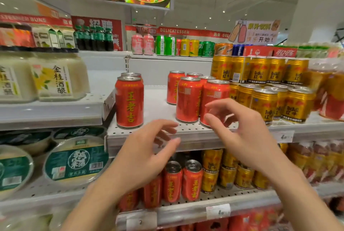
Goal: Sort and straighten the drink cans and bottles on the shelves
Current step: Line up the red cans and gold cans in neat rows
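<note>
Red herbal-tea cans stand on a white perforated shelf [160, 107]. One red can [129, 101] stands alone at the shelf's left front, with another behind it. A cluster of red cans [188, 98] stands to the right, beside gold Red Bull cans [264, 104]. My left hand [147, 156] hovers open in front of the shelf edge, holding nothing. My right hand [240, 130] is open with fingers curled, just in front of the frontmost right red can [216, 93], not gripping it.
Stacked gold Red Bull packs [260, 70] sit behind the loose gold cans. The lower shelf holds more red cans [191, 180] and gold cans. Jars of rice wine [55, 78] and lidded bowls [76, 160] fill the left shelves. Assorted cans [167, 45] line the top.
</note>
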Action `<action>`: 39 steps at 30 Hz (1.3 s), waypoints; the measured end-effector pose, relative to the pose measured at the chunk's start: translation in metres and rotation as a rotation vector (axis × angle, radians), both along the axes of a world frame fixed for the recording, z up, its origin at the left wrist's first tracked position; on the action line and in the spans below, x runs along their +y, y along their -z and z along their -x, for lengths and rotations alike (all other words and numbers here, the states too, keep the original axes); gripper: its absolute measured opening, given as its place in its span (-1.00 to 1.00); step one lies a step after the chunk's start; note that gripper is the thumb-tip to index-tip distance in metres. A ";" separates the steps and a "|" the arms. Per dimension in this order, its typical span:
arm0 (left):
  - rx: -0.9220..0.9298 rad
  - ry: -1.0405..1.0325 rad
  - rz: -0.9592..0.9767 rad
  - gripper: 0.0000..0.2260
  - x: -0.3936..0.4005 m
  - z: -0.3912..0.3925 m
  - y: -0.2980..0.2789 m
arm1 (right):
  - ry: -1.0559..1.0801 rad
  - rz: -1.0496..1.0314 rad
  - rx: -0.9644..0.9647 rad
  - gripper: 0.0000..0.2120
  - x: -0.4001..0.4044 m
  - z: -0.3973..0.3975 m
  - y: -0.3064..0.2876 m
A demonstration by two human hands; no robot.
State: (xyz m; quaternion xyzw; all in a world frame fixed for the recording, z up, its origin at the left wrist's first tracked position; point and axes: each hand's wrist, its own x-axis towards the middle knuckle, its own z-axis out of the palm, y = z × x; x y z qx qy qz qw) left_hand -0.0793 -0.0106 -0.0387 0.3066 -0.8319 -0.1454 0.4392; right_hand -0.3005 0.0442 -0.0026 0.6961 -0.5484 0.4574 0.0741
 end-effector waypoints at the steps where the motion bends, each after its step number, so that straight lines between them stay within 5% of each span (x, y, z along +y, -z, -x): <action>1: -0.041 -0.015 0.070 -0.72 -0.005 -0.003 -0.011 | 0.005 0.052 0.073 -0.77 -0.007 -0.002 -0.013; 6: -0.277 -0.164 0.450 -0.69 -0.028 -0.023 -0.063 | 0.062 0.151 0.445 -0.67 -0.047 -0.007 -0.064; 11: -0.537 -0.351 0.536 -0.54 -0.049 -0.048 -0.098 | 0.134 -0.212 0.692 -0.44 -0.083 -0.005 -0.093; 17: -0.647 -0.359 0.327 -0.46 -0.072 -0.065 -0.108 | 0.036 -0.401 0.620 -0.46 -0.093 0.000 -0.103; 23: -0.499 -0.219 0.132 -0.49 -0.087 -0.069 -0.112 | 0.001 -0.452 0.546 -0.48 -0.096 0.003 -0.106; 34: -0.386 -0.183 0.157 -0.52 -0.094 -0.071 -0.099 | -0.101 -0.337 0.462 -0.45 -0.107 -0.038 -0.100; 39: -0.385 -0.181 0.164 -0.52 -0.094 -0.071 -0.100 | -0.193 -0.476 0.346 -0.52 -0.105 -0.030 -0.105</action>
